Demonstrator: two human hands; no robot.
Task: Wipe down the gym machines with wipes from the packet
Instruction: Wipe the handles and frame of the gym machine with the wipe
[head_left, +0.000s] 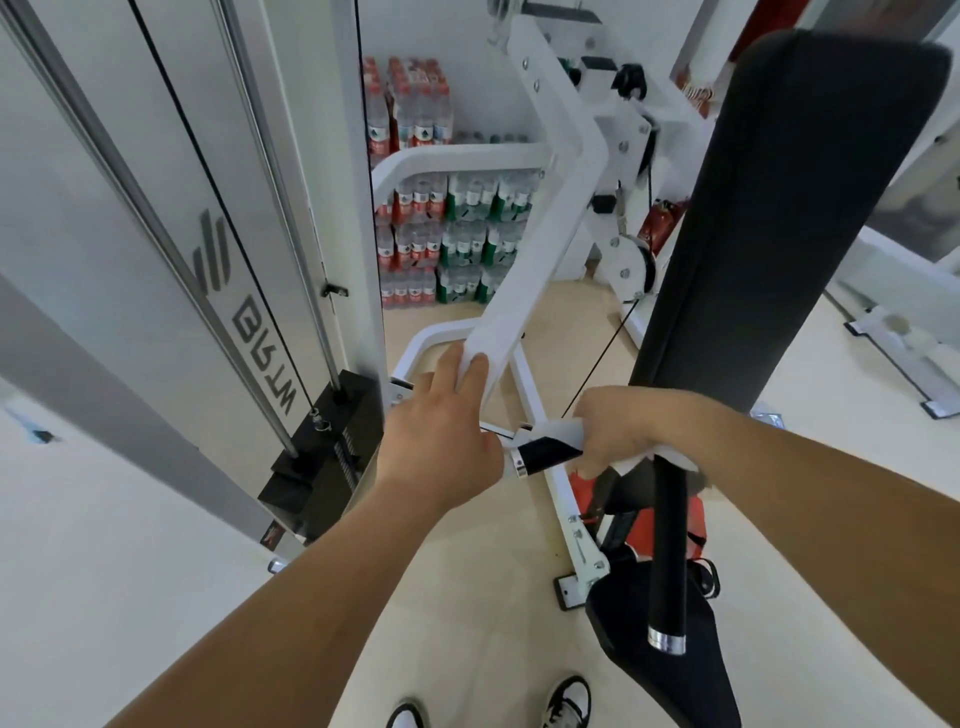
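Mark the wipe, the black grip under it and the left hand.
wipe (560, 430), head view, white fold wrapped over the grip.
black grip (550, 453), head view, bare part beside its chrome end.
left hand (441, 441), head view, back of hand.

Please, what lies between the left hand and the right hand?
In the head view, a black handle grip with a chrome end lies between the left hand and the right hand, which holds a white wipe round it.

Both bare forearms reach forward and down. The left hand (441, 441) lies palm-down, fingers straight and stretched ahead. The right hand (621, 431) is fisted, knuckles up, fingers curled round a wipe (563, 430).
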